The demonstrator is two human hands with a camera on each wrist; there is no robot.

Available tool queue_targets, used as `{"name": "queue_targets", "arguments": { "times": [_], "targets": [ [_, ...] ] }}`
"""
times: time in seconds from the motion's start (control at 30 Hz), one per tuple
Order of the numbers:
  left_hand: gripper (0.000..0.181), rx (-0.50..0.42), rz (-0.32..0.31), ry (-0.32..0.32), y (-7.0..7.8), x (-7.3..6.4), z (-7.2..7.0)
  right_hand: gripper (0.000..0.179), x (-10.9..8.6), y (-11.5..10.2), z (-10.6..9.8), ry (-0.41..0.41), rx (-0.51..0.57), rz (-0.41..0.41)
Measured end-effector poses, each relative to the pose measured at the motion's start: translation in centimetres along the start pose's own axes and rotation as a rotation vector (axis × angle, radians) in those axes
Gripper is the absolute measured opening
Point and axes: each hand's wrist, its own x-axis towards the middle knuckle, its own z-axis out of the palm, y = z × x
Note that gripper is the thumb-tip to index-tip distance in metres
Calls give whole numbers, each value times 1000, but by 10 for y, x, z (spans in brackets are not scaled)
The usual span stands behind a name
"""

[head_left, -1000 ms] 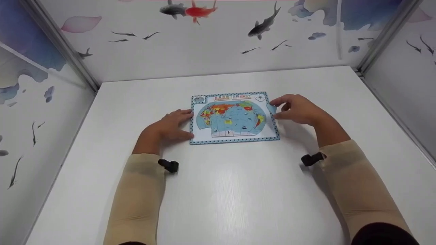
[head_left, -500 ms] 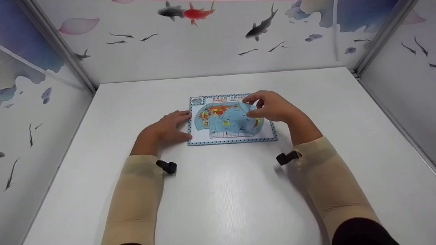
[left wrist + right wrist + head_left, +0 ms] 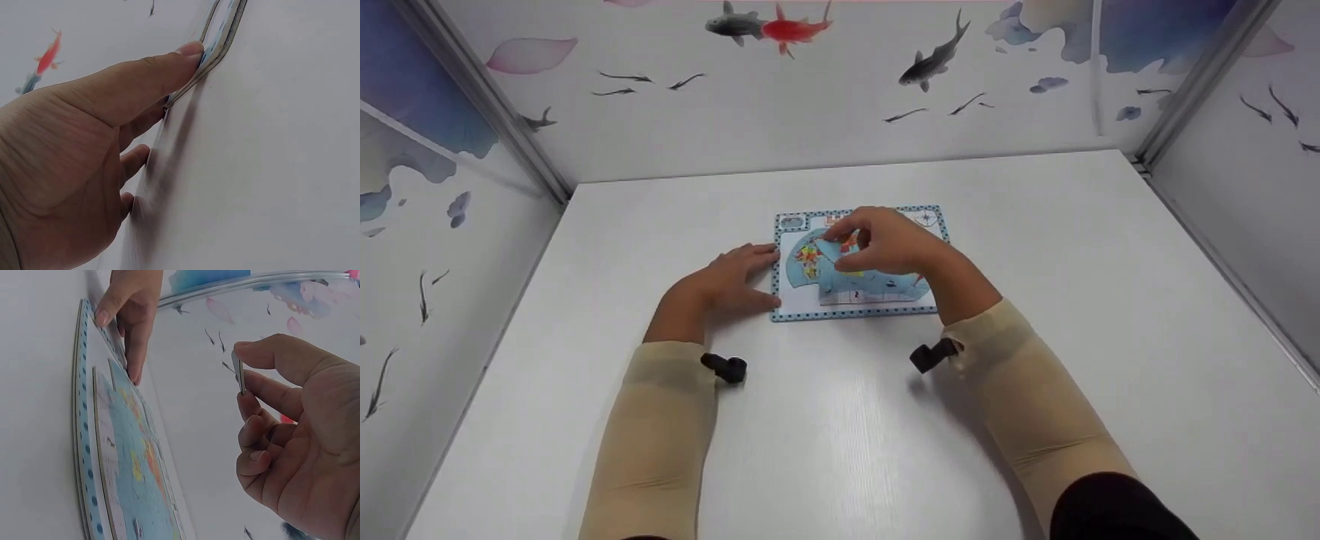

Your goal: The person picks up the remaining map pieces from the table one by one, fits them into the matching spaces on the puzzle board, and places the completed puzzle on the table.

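A world map jigsaw puzzle board (image 3: pixel 855 313) with a blue dotted border lies flat on the table. Assembled map pieces (image 3: pixel 126 439) sit on it, and white backing shows at the map's lower left. My right hand (image 3: pixel 896 240) pinches a thin light-blue puzzle piece (image 3: pixel 238 371) between thumb and fingertips, held above the map's left part. That hand hides the map's middle and upper right in the head view. At the board's left edge, my left hand (image 3: pixel 727 279) rests with fingers extended; its thumb (image 3: pixel 188 56) touches the border near the front corner.
The white table (image 3: pixel 825 420) is enclosed by panels (image 3: pixel 810 112) printed with fish and petals at the back and sides. Black wrist cameras (image 3: pixel 727 367) stick out from both beige sleeves (image 3: pixel 660 435).
My right hand has carried the puzzle piece leftward from the board's right edge, across the map to its left part. My left hand has stayed at the board's left edge.
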Motion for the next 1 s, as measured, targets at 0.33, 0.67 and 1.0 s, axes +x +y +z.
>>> {"name": "queue_targets", "arguments": {
  "times": [0.33, 0.67, 1.0],
  "targets": [
    [90, 9, -8, -4, 1, 1, -1, 41, 13, -16, 24, -57, -30, -44],
    [90, -1, -1, 0, 0, 0, 0, 41, 24, 6, 46, -100, -87, -36],
    [88, 12, 22, -4, -1, 0, -1, 43, 31, 18, 67, -146, -126, 2]
  ]
}}
